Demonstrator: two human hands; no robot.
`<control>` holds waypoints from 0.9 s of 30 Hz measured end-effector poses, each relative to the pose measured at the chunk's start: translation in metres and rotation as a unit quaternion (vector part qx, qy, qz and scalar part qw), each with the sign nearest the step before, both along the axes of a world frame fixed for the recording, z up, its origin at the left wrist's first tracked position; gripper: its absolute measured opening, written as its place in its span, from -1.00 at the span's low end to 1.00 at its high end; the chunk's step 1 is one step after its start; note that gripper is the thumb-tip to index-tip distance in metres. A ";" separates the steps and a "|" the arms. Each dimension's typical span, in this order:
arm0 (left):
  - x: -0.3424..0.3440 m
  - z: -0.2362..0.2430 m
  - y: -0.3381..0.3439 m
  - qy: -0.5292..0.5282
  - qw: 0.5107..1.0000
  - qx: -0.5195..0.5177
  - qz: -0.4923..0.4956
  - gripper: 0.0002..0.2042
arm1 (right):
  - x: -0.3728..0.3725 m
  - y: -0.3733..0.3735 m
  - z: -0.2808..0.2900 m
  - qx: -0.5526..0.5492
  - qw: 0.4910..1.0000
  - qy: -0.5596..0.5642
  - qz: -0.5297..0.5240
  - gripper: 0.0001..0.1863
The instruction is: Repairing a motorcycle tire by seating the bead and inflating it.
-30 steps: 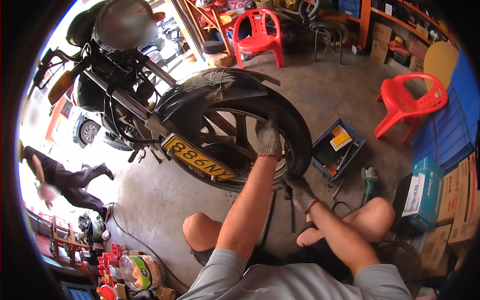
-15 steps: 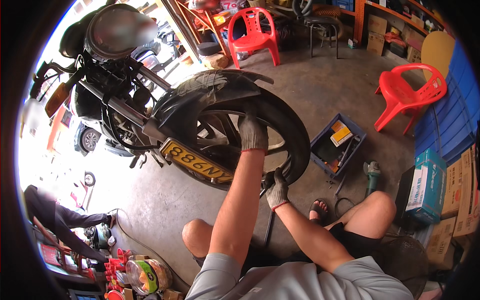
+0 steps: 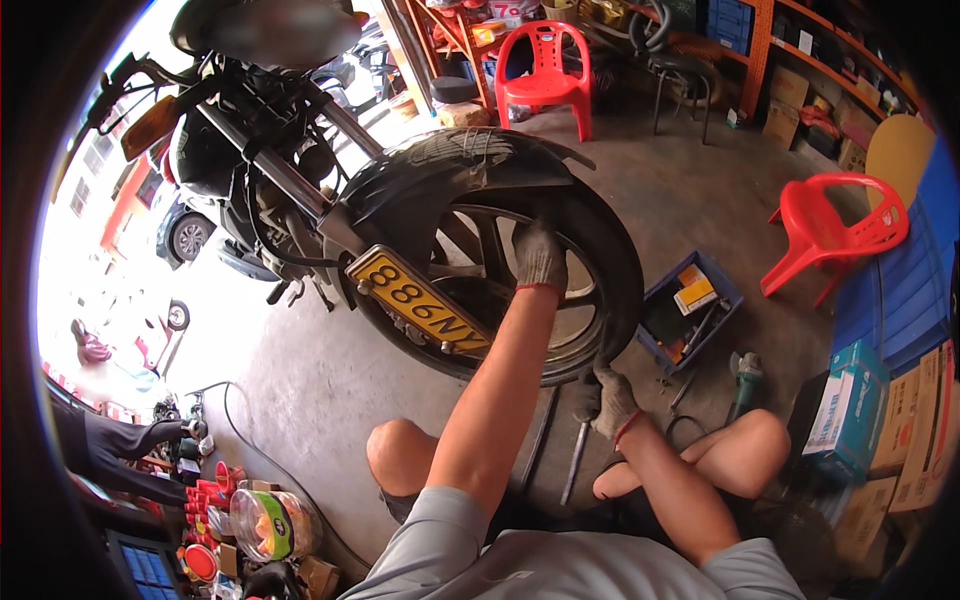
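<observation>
While your left hand [image 3: 540,257] reaches in a grey glove over the near side of the front wheel [image 3: 618,262], its fingers are hidden among the spokes, so you cannot tell from here how far they close. That wheel sits right ahead of you on the motorcycle [image 3: 272,172], beneath the black fender [image 3: 425,175], with a yellow plate [image 3: 418,302] in front of its lower left part. Your right hand [image 3: 612,402], gloved too, is at the tyre's lower edge, its fingers curled round a metal bar [image 3: 575,465] that slants down toward you. A second bar [image 3: 540,440] lies on the concrete floor [image 3: 340,370], just left of the first.

To the right of the wheel you have an open blue-grey bin [image 3: 660,351] with a yellow-and-white box [image 3: 694,296] and tools in it, and nearer you a green angle grinder [image 3: 744,380]. One red chair [image 3: 818,222] stands beyond them on the right, another [image 3: 543,85] behind the wheel. At your lower left, a person in dark clothes [image 3: 120,443] is partly in view, well apart from you.
</observation>
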State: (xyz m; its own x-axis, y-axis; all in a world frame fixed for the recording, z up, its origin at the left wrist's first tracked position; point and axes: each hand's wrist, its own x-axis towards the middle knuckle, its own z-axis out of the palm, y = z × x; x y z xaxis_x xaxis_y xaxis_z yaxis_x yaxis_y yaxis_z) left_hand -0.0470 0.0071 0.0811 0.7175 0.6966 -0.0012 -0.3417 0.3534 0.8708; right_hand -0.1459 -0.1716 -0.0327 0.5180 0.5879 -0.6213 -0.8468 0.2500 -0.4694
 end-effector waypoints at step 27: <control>-0.030 -0.023 -0.043 0.015 0.944 0.326 -0.042 -0.56 | 0.115 -0.082 0.137 -0.400 0.195 -0.786 0.430 -0.75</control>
State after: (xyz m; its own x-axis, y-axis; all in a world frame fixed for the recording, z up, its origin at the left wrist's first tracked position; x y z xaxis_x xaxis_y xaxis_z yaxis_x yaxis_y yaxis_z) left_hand -0.0770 -0.0354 0.0579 0.7769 0.4960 0.3879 -0.3086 -0.2370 0.9212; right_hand -0.0308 -0.2535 0.1044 0.3617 0.9177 -0.1641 0.9321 -0.3523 0.0842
